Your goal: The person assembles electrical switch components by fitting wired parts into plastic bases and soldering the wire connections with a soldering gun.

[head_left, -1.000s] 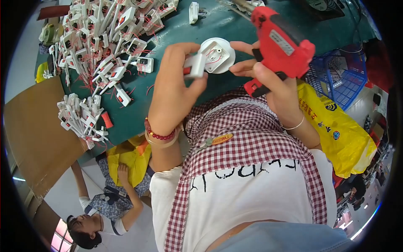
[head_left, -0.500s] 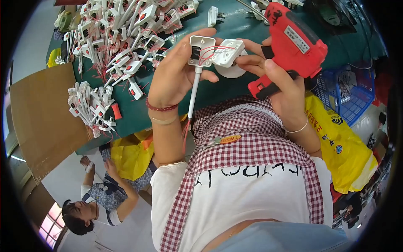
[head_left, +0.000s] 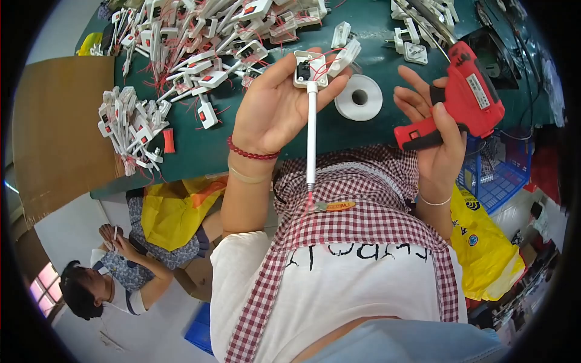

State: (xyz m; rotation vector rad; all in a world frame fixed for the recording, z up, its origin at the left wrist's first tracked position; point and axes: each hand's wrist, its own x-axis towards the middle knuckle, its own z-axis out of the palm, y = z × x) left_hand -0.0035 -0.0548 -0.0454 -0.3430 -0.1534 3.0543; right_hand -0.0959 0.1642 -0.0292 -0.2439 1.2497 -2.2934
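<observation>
My left hand (head_left: 266, 115), palm up, holds a white plug housing (head_left: 322, 77) between thumb and fingers. The housing lies opened, with a black part and thin red wires inside; its other white half (head_left: 345, 58) hangs on by the wires at the fingertips. From the housing a white tube (head_left: 311, 133) runs down towards my apron, red wires at its lower end. In my right hand (head_left: 440, 160) is a red and black soldering gun (head_left: 475, 91), gripped by thumb and palm with some fingers stretched out. Its metal tip points up and left, apart from the housing.
A white roll (head_left: 345, 104) lies on the green table (head_left: 242, 142) between my hands. A large pile of white plug pieces (head_left: 209, 115) and a smaller bundle (head_left: 130, 124) are left. Cardboard (head_left: 60, 133) stands at the edge. A blue basket (head_left: 505, 175) is right; a co-worker (head_left: 124, 272) sits lower left.
My right hand has drawn the soldering gun away to the right, off the housing. My left hand has shifted right with the housing, whose halves are now tilted. The white roll is uncovered.
</observation>
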